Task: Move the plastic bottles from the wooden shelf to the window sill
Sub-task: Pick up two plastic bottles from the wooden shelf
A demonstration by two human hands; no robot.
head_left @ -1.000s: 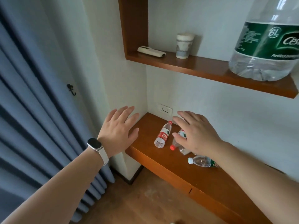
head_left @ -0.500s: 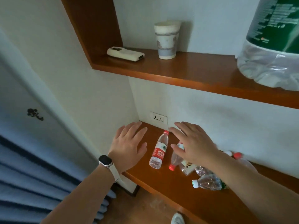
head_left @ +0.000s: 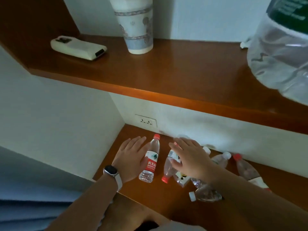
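Observation:
Several small plastic bottles lie on the lower wooden shelf [head_left: 166, 202]. A red-labelled bottle [head_left: 150, 161] with a red cap lies at the left. My left hand [head_left: 131, 159], a watch on its wrist, is open and flat just left of it, its thumb touching the bottle's side. My right hand [head_left: 190, 157] is open, fingers spread over a second red-capped bottle [head_left: 169, 169]. A white-capped bottle [head_left: 205, 195] lies nearer the front edge, and more bottles [head_left: 245, 169] lie to the right by the wall. The window sill is out of view.
An upper wooden shelf [head_left: 166, 75] juts out above, carrying a white remote [head_left: 78, 47], a paper cup [head_left: 136, 25] and a big water jug [head_left: 280, 52]. A wall socket [head_left: 146, 121] sits in the corner behind the bottles. A blue curtain [head_left: 25, 210] is at lower left.
The view has moved closer and lower toward the shelves. Both hands have reached farther in, the left now beside the red-labelled bottle, the right over the second bottle.

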